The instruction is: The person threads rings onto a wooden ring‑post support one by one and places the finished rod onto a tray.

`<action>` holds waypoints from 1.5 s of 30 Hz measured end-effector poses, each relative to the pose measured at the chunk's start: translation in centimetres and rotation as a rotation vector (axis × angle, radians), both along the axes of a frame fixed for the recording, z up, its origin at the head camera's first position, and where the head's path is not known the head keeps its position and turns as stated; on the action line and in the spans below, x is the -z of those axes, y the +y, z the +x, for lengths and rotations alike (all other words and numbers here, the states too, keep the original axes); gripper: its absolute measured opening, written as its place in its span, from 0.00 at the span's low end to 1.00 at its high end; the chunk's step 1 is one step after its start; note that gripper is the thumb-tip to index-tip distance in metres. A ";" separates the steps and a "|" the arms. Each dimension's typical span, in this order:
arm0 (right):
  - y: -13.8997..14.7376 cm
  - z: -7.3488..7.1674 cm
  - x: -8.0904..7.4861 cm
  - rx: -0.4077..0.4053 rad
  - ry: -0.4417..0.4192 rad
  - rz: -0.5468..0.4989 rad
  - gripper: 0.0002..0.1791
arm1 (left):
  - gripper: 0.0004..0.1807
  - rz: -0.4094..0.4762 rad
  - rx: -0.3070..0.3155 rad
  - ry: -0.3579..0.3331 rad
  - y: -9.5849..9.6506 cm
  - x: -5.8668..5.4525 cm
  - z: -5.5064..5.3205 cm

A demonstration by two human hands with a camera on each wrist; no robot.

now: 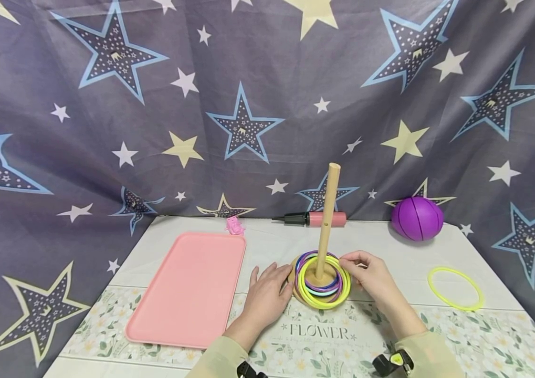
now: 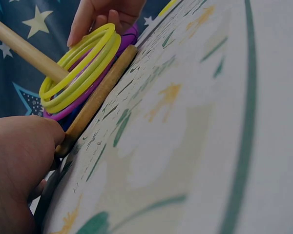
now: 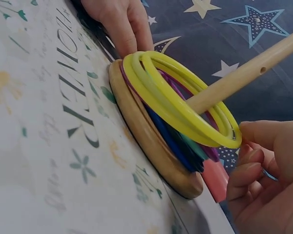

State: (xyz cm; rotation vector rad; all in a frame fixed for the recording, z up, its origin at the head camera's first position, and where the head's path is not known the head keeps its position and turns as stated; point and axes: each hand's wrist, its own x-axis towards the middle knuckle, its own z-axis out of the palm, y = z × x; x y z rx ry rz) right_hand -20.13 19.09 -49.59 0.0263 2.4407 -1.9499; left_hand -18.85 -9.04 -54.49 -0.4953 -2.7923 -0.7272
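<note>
A wooden post (image 1: 327,220) stands upright on a round wooden base (image 3: 136,117). Stacked around its foot are several rings in yellow, purple, blue and pale green. My right hand (image 1: 372,275) pinches the edge of the top yellow ring (image 3: 178,105) between thumb and forefinger, on the stack's right side; that ring sits slightly tilted. On the other side, my left hand (image 1: 267,296) rests against the base's left edge with its fingers extended. Part of the left fingers is hidden in the left wrist view.
Left of the base lies a pink tray (image 1: 187,289), with a small pink toy (image 1: 235,226) behind it. Along the back are a hand pump (image 1: 326,219) and a purple ball (image 1: 417,218). A loose yellow ring (image 1: 456,303) lies at right. A star-patterned curtain (image 1: 248,63) hangs behind the table.
</note>
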 end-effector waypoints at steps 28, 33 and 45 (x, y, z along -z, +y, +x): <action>11.4 2.1 -0.8 0.239 0.009 0.137 0.23 | 0.26 -0.002 0.004 0.004 -0.2 0.0 0.0; 12.9 2.5 -0.8 0.280 0.010 0.126 0.15 | 0.26 0.002 0.001 0.003 -0.1 -0.1 0.1; 16.6 3.7 -0.5 0.398 -0.001 -0.086 0.04 | 0.26 0.000 0.007 0.001 -0.1 -0.2 0.1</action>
